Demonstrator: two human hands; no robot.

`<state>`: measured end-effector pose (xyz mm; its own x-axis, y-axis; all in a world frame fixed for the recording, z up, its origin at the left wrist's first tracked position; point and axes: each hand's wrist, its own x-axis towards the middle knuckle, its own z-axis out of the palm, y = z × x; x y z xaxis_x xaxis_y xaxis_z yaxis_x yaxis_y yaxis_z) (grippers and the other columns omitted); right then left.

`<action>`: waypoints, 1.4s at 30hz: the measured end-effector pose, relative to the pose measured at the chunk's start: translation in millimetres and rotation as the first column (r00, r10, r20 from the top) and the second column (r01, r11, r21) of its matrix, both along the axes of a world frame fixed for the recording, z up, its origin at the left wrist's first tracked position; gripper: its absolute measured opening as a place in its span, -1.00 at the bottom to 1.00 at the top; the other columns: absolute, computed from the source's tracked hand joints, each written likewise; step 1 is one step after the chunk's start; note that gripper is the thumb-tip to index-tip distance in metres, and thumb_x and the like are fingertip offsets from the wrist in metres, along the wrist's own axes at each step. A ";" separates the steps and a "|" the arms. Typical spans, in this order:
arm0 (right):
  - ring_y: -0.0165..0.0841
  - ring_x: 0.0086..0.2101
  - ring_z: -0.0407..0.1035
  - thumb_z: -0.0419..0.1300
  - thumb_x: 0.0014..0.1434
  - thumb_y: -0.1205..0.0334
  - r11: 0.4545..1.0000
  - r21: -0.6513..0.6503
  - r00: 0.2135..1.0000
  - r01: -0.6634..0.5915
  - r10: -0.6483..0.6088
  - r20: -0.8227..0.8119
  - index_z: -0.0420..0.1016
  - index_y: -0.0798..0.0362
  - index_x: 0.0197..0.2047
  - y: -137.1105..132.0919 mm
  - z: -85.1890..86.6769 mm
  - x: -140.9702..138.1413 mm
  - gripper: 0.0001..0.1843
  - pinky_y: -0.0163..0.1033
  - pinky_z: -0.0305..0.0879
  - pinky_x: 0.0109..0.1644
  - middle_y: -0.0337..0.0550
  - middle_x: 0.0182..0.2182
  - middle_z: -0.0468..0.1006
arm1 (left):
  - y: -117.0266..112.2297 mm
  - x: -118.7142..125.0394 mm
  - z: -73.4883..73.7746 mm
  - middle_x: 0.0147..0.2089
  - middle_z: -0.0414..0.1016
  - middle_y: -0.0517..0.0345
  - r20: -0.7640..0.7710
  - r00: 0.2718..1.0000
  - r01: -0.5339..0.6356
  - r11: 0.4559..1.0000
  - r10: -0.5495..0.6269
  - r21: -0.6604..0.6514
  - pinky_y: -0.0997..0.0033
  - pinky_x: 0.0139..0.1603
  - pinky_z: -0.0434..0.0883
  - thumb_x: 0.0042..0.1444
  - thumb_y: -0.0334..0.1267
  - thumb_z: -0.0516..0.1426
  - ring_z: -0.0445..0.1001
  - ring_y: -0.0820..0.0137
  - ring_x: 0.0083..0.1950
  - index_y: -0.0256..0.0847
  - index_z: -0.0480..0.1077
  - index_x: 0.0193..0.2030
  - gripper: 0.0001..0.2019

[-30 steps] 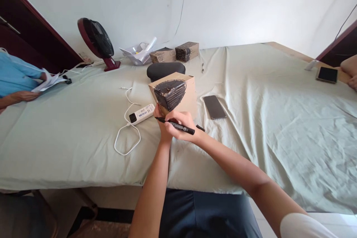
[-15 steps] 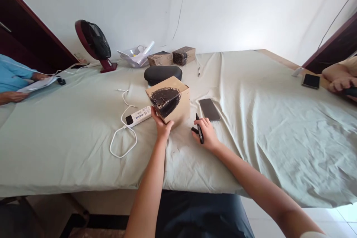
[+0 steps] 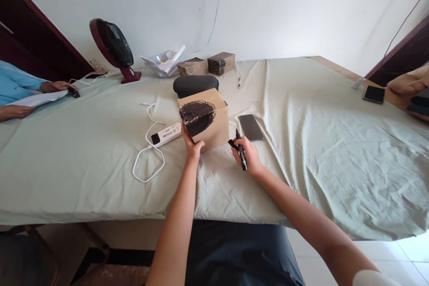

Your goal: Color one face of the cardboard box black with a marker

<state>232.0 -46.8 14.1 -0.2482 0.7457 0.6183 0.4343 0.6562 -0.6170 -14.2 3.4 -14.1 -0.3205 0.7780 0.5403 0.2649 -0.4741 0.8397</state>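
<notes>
My left hand (image 3: 192,145) is closed on the near left corner of a cardboard box (image 3: 217,120), with the thumb along its lower edge. Black scribble covers a rounded patch across the box's edge, over two faces. My right hand (image 3: 250,156) grips a black marker (image 3: 241,154), its dark tip pointing up and away from me. A black marker cap (image 3: 233,144) shows at the fingers of that hand, to the left of the marker. Just beyond the right hand a dark phone (image 3: 251,127) lies flat on the cloth.
A white power strip (image 3: 166,134) and white cable (image 3: 147,179) lie left of the box. Behind it are a black case (image 3: 196,85), two smaller boxes (image 3: 221,63), a plastic basket (image 3: 164,69) and a fan (image 3: 115,47). People sit at both sides; one holds papers (image 3: 43,97).
The box has turned and tipped slightly in my left hand, so its plain right face shows more. My right hand stays near the phone with the marker. The person at left has reached toward a small black object.
</notes>
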 end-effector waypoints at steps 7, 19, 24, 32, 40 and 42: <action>-0.27 -0.21 0.59 0.21 0.32 0.38 0.951 0.308 0.994 -0.011 0.045 -0.103 0.29 -0.13 0.03 -7.9 4.0 -10.0 -0.70 -0.17 0.56 -0.20 -0.10 -0.07 0.55 | -37.5 7.2 18.7 0.18 0.32 -0.19 -0.104 0.875 -0.362 0.780 0.473 0.510 -0.09 0.23 0.39 0.04 -0.07 0.28 0.37 -0.03 0.23 -0.19 0.27 0.30 -0.32; -0.34 -0.20 0.54 0.15 0.39 0.42 0.916 0.385 0.985 -0.108 0.150 -0.081 0.32 -0.11 0.08 -5.9 3.4 -14.7 -0.72 -0.24 0.54 -0.24 -0.09 -0.09 0.53 | -58.4 51.2 34.5 -0.13 0.62 0.05 -0.420 0.907 0.160 0.930 -0.006 0.331 0.46 -0.41 0.39 0.33 -0.24 0.22 0.38 0.51 -0.45 -0.17 0.38 -0.09 -0.89; -0.37 -0.42 0.44 0.11 0.43 0.28 0.882 0.417 0.969 -0.219 0.246 -0.011 0.37 -0.06 0.15 -8.5 3.4 -10.0 -0.75 -0.26 0.43 -0.35 -0.15 -0.28 0.53 | -51.8 44.6 32.7 -0.04 0.66 0.03 -0.464 0.882 0.127 0.909 0.079 0.396 0.44 -0.33 0.44 0.33 -0.32 0.21 0.45 0.48 -0.39 -0.16 0.36 -0.05 -0.88; -0.37 -0.41 0.52 0.09 0.40 0.38 0.924 0.324 0.974 -0.205 0.225 -0.028 0.39 -0.07 0.20 -11.6 6.5 -8.6 -0.64 -0.26 0.46 -0.30 -0.13 -0.28 0.68 | -50.8 38.8 35.8 -0.16 0.62 0.05 -0.533 0.834 0.105 0.908 0.142 0.406 0.27 -0.09 0.46 0.37 -0.30 0.17 0.50 0.26 -0.15 -0.18 0.45 0.03 -0.86; -0.48 -0.62 0.22 0.21 0.39 0.25 0.976 0.194 0.990 -0.101 0.117 -0.077 0.48 -0.02 -0.07 -11.4 3.6 -12.1 -0.94 -0.34 0.17 -0.50 -0.39 -0.60 0.38 | -53.4 34.9 30.7 -0.18 0.56 0.03 -0.505 0.863 0.162 0.935 0.021 0.315 0.21 -0.07 0.41 0.47 -0.23 -0.01 0.48 0.23 -0.16 -0.18 0.46 0.04 -0.76; -0.48 -0.62 0.20 0.23 0.39 0.21 0.984 0.163 0.993 -0.077 0.090 -0.076 0.49 -0.01 -0.10 -11.4 3.7 -12.6 -0.94 -0.33 0.16 -0.51 -0.39 -0.61 0.36 | -53.4 35.2 30.8 -0.17 0.56 0.04 -0.490 0.872 0.173 0.936 0.000 0.307 0.23 -0.07 0.41 0.47 -0.24 0.00 0.49 0.24 -0.15 -0.17 0.47 0.04 -0.77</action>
